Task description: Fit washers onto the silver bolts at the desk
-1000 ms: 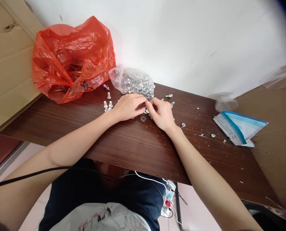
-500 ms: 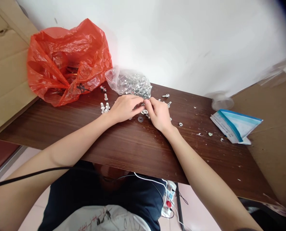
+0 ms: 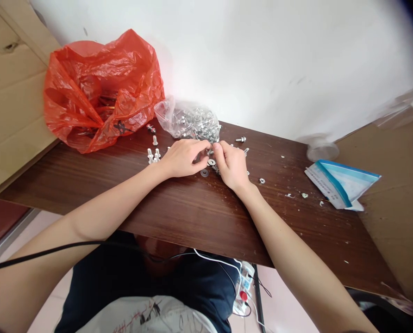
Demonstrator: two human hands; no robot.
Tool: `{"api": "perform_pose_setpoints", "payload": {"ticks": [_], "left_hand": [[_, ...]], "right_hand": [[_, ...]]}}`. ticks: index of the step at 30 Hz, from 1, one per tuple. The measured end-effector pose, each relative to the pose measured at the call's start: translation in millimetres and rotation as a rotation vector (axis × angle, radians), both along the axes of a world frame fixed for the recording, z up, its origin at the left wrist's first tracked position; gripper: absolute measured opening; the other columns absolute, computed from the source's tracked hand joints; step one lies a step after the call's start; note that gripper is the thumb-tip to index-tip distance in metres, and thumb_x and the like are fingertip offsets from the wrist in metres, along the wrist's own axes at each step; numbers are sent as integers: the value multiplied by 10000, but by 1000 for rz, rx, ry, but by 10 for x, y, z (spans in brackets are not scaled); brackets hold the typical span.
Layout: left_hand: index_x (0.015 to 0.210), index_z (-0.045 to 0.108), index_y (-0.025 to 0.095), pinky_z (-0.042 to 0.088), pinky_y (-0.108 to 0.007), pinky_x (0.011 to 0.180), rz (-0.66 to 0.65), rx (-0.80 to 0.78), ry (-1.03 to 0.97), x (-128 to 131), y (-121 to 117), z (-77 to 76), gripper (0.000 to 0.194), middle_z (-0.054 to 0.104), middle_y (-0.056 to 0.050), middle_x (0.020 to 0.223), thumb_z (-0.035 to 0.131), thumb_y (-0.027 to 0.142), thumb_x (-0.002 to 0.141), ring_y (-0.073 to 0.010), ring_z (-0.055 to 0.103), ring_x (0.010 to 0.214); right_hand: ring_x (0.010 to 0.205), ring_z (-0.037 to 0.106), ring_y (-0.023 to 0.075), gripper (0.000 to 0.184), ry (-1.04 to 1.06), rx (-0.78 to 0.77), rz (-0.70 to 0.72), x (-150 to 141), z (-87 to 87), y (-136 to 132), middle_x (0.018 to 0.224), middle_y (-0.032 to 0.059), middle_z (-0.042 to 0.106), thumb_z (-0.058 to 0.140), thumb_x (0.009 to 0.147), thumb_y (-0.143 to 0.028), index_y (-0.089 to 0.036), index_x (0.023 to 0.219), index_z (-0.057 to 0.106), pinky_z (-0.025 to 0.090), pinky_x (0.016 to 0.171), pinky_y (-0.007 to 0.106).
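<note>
Left hand (image 3: 185, 158) and right hand (image 3: 231, 165) sit close together mid-frame, near the bag (image 3: 194, 122), presumably for short reach; whether either grip (fingertips partly hidden) pinches anything cannot be told.

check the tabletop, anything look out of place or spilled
Yes: small pale scraps are scattered on the table, left of the blue-and-white packet; they look like stray litter. A small metal piece also lies apart from the other hardware, right of the right hand.
</note>
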State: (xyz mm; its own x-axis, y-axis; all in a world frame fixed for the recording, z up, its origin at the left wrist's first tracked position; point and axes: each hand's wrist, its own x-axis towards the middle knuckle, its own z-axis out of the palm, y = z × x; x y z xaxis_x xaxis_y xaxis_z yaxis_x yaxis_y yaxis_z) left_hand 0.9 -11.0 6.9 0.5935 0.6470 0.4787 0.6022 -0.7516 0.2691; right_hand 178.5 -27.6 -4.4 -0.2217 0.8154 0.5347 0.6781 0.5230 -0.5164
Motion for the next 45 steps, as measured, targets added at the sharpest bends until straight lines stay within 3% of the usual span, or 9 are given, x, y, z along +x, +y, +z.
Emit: {"api": "perform_pose_setpoints", "payload": {"ticks": [9,25,45], "left_hand": [[787,555,182,353,-292,606,14,5,-3,13,19,-30,177,581,-13,659,470,305,882,-148,511,611],[719,546,184,349,-300,595,38,43,25,14,25,-53,106,621,-30,693,519,243,803,-163,544,640],[723,564,177,346,-292,603,45,50,34,16,24,-33,110,613,-25,680,513,231,805,-158,542,644]], "right_hand": [[546,416,137,471,-4,-13,17,1,9,1,586,0,475,273,998,-550,-225,672,373,294,574,302],[524,377,116,412,-25,-32,99,14,-11,15,569,-19,455,355,987,-463,-223,652,352,274,561,287],[529,373,109,425,-18,-26,110,19,-7,16,567,-21,447,378,985,-476,-211,653,379,268,559,282]]}}
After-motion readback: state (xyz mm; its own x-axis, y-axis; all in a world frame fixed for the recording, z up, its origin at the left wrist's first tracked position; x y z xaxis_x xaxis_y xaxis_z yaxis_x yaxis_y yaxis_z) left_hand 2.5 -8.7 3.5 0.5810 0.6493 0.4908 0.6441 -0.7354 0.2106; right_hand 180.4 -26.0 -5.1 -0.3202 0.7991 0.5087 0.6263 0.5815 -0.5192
